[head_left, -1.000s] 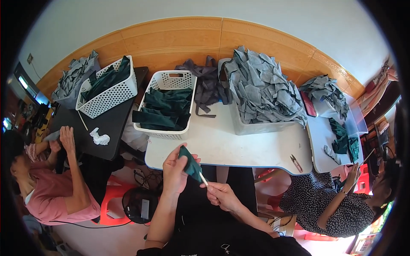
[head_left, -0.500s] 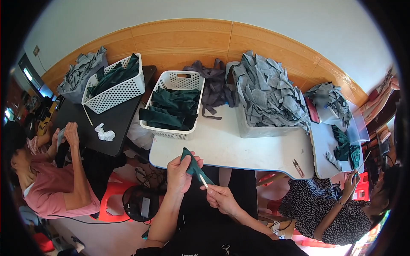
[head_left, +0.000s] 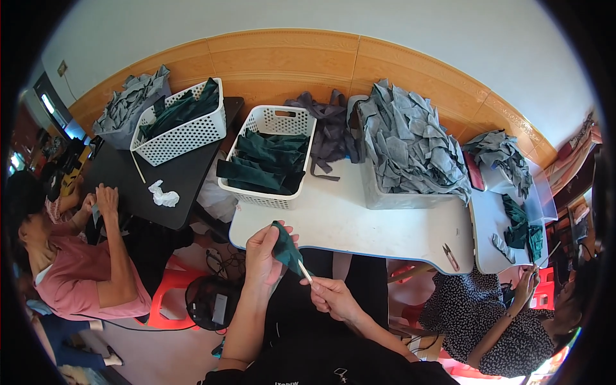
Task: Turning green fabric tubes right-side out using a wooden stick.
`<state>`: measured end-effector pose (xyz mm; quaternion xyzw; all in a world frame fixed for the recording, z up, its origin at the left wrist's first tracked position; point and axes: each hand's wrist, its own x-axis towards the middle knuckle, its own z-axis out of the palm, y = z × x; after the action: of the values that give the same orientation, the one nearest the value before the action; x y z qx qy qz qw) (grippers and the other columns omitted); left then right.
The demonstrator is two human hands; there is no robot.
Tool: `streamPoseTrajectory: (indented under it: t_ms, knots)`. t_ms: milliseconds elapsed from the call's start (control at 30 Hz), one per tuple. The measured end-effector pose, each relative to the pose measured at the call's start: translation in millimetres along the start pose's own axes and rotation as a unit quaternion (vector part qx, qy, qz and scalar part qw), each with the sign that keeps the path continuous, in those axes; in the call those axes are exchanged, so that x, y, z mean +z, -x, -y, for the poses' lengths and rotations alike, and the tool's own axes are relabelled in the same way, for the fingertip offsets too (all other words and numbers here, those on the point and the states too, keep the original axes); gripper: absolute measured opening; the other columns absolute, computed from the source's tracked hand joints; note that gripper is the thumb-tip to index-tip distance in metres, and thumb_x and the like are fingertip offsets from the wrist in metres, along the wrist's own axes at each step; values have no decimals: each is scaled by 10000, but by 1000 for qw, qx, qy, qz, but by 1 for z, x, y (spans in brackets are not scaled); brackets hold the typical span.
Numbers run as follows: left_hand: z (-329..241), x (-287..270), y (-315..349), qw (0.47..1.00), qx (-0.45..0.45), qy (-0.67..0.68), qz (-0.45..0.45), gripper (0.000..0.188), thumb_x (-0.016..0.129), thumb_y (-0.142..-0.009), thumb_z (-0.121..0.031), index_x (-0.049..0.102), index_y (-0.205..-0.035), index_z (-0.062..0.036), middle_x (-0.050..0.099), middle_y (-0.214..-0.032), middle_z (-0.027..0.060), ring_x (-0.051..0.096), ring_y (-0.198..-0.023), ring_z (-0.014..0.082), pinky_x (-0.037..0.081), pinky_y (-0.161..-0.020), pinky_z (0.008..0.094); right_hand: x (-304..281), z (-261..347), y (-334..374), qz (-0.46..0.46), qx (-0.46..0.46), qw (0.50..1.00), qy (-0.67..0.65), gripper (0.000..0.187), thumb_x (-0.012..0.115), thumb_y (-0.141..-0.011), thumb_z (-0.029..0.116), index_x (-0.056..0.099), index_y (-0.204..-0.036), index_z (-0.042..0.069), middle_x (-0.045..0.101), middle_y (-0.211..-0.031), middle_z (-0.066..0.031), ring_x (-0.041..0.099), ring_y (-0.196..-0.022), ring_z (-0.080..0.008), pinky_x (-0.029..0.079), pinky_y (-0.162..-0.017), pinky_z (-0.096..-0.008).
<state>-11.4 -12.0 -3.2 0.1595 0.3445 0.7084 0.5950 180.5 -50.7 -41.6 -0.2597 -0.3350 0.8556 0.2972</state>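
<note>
My left hand point(head_left: 262, 258) pinches a small dark green velvet strip point(head_left: 286, 249) above my lap, just off the table's front edge. Held by its near end in the closed fingers of my right hand point(head_left: 335, 300), a thin white stick point(head_left: 306, 273) runs up to the strip's lower end. Whether its far tip sits inside the cloth or behind it, I cannot tell. Beyond my hands stands a white perforated basket point(head_left: 266, 200) with green velvet pieces point(head_left: 266, 160) in it.
On the white table point(head_left: 340, 221) stand a grey bin point(head_left: 410, 201) heaped with grey cloth pieces and a pair of thread snips point(head_left: 451, 256). A black table point(head_left: 128, 192) at left bears another white basket point(head_left: 186, 138) and crumpled tissue point(head_left: 163, 194). One person point(head_left: 90, 269) works at left, another point(head_left: 494, 321) at right.
The green strip's lower part, spread out past the stick before, now gathers around the stick's upper end. My hands stay nearly in place. The view has shifted slightly.
</note>
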Motion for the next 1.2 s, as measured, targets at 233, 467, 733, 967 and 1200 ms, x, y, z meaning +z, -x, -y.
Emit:
streamPoseTrajectory:
  t_ms: [233,467,733,967,1200]
  knots:
    - [14,4,6,999,18,25,-32,207,610,-937,-216,626,-1007,-22,683,-884,98,681,-786,216,569,-750,368,3,2,1,24,51,992,-114,289,476,-1012,180,589,-1217,11,348,-640,45,297,-520,-48,238,-435,-201]
    - [10,2,6,997,6,80,-8,215,602,-941,-207,646,-962,3,688,-864,138,692,-784,244,578,-759,385,-5,-1,4,2,27,999,-37,272,491,-1002,182,587,-1178,-2,368,-626,21,290,-510,-55,233,-427,-202]
    - [21,11,14,1000,15,8,3,204,605,-934,-159,640,-983,36,682,-877,163,689,-792,248,584,-776,402,-8,-2,4,33,14,995,-95,275,498,-998,186,582,-1178,-4,370,-631,15,299,-509,-63,243,-427,-207]
    - [-8,17,4,993,49,-41,96,384,620,-926,-213,557,-1221,23,667,-996,158,683,-859,258,574,-822,418,-9,10,1,41,32,994,-101,279,478,-1006,190,569,-1186,-3,368,-635,14,296,-501,-57,233,-420,-201]
    - [-15,19,-5,997,26,-55,53,173,597,-910,-52,633,-1052,40,686,-870,155,694,-814,257,581,-792,391,-11,5,4,39,44,995,-84,281,475,-1008,182,576,-1188,-9,369,-640,17,285,-507,-53,232,-426,-197]
